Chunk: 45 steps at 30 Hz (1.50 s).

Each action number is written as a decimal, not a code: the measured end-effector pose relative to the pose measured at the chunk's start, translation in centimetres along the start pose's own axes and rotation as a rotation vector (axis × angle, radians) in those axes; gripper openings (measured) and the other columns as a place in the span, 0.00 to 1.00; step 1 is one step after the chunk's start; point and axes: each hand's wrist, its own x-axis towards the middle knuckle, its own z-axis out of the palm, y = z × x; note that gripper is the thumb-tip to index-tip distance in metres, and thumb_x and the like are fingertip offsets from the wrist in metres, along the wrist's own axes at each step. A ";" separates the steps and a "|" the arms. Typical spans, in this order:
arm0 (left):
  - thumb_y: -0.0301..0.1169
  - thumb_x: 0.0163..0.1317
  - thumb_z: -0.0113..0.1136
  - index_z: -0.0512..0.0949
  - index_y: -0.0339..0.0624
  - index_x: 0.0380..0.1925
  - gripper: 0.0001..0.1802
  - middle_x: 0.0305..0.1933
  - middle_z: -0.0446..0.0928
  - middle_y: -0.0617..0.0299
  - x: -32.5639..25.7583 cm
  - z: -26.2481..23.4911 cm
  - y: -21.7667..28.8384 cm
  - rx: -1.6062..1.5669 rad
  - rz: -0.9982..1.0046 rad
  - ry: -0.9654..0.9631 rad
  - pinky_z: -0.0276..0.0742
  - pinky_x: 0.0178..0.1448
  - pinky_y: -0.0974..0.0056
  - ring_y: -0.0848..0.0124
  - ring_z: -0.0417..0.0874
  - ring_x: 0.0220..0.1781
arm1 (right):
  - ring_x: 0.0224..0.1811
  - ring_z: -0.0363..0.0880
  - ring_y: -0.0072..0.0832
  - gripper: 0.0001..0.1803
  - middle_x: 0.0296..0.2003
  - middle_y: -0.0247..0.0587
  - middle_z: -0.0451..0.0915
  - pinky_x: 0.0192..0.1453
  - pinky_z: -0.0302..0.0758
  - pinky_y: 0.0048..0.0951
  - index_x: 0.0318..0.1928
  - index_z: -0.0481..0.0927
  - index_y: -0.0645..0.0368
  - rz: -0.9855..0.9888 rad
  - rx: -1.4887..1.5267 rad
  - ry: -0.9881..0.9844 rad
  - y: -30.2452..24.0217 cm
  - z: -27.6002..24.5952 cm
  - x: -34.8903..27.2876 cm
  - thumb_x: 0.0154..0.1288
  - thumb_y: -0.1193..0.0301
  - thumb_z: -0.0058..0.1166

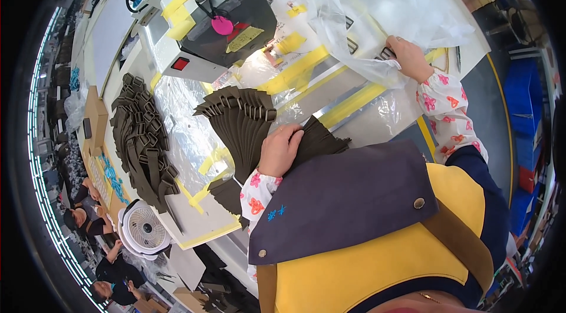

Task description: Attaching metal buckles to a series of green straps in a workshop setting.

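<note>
A fanned row of dark olive webbing straps [239, 130] with metal slide buckles at their far ends lies in front of me. My left hand [280, 151] is closed over the bundle, its thumb near the index finger. More strap ends [321, 138] spread out to the right of that hand. Farther right, my right hand [408, 59] reaches to the edge of a clear plastic bag [407, 3]. Its bent fingertips touch a dark buckle [386, 53], partly hidden by fingers and film. Another loose buckle [352, 46] lies beside it, under the film.
A sewing machine [236, 15] with yellow tape and a pink disc stands at the back. To the left lies a heap of buckled straps [141, 130]. A white fan [145, 227] sits at lower left, people beyond it. Blue bins [522, 100] line the right.
</note>
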 end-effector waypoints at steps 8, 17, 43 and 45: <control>0.32 0.56 0.54 0.76 0.40 0.35 0.09 0.26 0.75 0.49 0.4 -0.6 -1.2 0.029 -0.023 -0.045 0.71 0.33 0.58 0.52 0.77 0.30 | 0.27 0.71 0.39 0.09 0.27 0.44 0.73 0.32 0.67 0.34 0.27 0.69 0.63 0.006 0.250 -0.087 -0.5 -1.8 0.8 0.47 0.75 0.55; 0.30 0.62 0.51 0.73 0.35 0.36 0.09 0.25 0.74 0.62 -1.5 -2.2 -1.2 -0.372 -0.080 0.385 0.67 0.34 0.73 0.78 0.70 0.28 | 0.21 0.71 0.14 0.04 0.25 0.34 0.77 0.25 0.68 0.15 0.33 0.76 0.64 0.030 1.325 -0.238 -13.0 -7.2 0.1 0.57 0.77 0.53; 0.23 0.50 0.60 0.75 0.37 0.34 0.10 0.35 0.72 0.57 -2.5 -3.3 0.8 -0.111 0.136 0.456 0.70 0.40 0.66 0.62 0.73 0.34 | 0.19 0.73 0.16 0.07 0.24 0.34 0.75 0.21 0.71 0.17 0.37 0.73 0.64 -0.122 1.343 -0.809 -23.0 1.2 0.1 0.62 0.73 0.47; 0.23 0.51 0.59 0.74 0.36 0.33 0.08 0.31 0.73 0.58 -2.4 -3.3 0.9 0.018 0.226 0.562 0.69 0.37 0.66 0.64 0.73 0.31 | 0.19 0.75 0.17 0.07 0.22 0.35 0.75 0.21 0.71 0.18 0.36 0.73 0.65 -0.175 1.279 -0.759 -23.4 1.8 0.2 0.62 0.72 0.47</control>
